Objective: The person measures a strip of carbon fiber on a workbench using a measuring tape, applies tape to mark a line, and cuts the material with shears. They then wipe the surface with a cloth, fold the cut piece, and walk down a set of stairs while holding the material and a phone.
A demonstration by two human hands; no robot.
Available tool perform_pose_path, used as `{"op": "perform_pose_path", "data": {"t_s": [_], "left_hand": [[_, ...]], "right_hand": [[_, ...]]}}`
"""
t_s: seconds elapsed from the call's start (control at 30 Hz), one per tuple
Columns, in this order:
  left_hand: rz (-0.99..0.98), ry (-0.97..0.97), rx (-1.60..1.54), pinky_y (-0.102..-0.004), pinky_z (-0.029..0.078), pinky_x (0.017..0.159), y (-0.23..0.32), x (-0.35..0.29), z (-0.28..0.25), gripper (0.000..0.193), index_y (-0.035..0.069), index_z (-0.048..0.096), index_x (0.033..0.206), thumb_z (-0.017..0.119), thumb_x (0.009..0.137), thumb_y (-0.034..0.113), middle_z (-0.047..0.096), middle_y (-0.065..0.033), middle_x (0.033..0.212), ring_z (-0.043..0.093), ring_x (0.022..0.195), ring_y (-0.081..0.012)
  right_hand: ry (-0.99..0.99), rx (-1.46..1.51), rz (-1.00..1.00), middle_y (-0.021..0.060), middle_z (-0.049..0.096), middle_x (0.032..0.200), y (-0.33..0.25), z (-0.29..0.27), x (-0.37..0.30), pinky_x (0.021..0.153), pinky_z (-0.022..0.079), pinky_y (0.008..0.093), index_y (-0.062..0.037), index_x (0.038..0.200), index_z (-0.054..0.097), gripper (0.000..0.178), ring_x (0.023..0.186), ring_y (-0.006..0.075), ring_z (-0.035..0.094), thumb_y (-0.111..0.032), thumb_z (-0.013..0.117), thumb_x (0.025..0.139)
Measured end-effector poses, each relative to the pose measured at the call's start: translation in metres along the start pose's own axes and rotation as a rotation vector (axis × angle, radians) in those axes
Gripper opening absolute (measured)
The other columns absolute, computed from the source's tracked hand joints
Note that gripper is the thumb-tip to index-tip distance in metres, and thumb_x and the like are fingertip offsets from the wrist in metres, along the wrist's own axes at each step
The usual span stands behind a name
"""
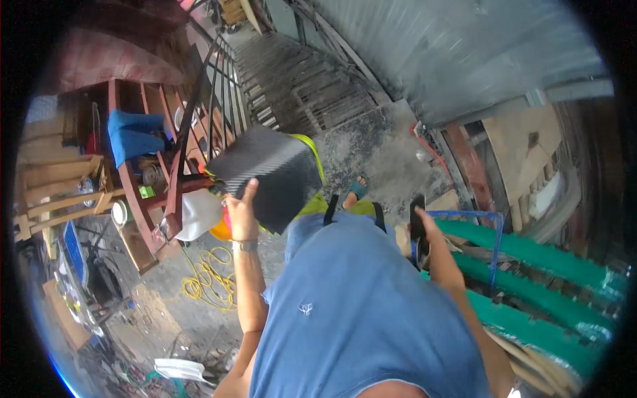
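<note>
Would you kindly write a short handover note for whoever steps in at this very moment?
Left hand: raised, gripping the lower edge of a dark ribbed panel held up in front of the body, above the concrete floor.
Right hand: closed on a black handle beside a blue metal frame, next to the green pipes.
Nearby: yellow cable coiled on the floor; red-brown metal frame to the left.
Done: panel is lifted.
Left: panel not yet set down anywhere.

Outdoor workshop yard: rough concrete ground (371, 142), corrugated metal wall (451, 46), red-painted steel frame (136, 192), stacked timber lengths (50, 189), coiled yellow cable (209, 282), green-painted beams (531, 255).
</note>
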State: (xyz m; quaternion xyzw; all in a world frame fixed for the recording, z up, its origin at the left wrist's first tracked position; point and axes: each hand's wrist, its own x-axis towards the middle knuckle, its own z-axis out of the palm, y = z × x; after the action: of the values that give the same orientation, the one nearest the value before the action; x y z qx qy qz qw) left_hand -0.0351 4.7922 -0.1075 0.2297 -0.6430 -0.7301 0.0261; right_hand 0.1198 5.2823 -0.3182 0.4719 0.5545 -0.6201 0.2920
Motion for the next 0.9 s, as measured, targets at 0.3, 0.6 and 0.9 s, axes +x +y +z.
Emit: {"op": "perform_pose_path", "data": {"t_s": [0.3,0.6,0.9], "left_hand": [[0.120,0.285,-0.138,-0.0275,0.044,0.087,0.039,0.085,0.044,0.026,-0.002,0.062,0.111,0.068,0.088,0.008,0.066,-0.0051,0.106,0.060,0.093,-0.0135],[0.011,0.393,-0.079,-0.0304,0.044,0.089,0.026,0.199,0.031,0.027,-0.003,0.061,0.111,0.068,0.088,0.010,0.065,-0.0065,0.110,0.059,0.096,-0.0152],[0.035,0.520,-0.144,-0.0321,0.043,0.092,0.025,0.269,0.036,0.033,-0.003,0.059,0.115,0.068,0.087,0.012,0.064,-0.0082,0.113,0.059,0.099,-0.0173]], "right_hand": [[0.020,-0.276,-0.069,0.0142,0.067,0.085,-0.281,0.001,0.084,0.063,0.054,0.0346,-0.0041,0.114,0.058,0.059,0.068,0.0232,0.066,-0.053,0.065,0.082],[0.039,-0.181,0.021,0.0147,0.064,0.083,-0.299,0.051,0.154,0.063,0.055,0.0393,-0.0065,0.116,0.053,0.051,0.068,0.0261,0.064,-0.044,0.065,0.084],[-0.061,-0.255,0.103,0.0205,0.065,0.089,-0.390,0.137,0.211,0.069,0.056,0.0424,0.0004,0.115,0.054,0.061,0.074,0.0308,0.067,-0.051,0.064,0.083]]}}
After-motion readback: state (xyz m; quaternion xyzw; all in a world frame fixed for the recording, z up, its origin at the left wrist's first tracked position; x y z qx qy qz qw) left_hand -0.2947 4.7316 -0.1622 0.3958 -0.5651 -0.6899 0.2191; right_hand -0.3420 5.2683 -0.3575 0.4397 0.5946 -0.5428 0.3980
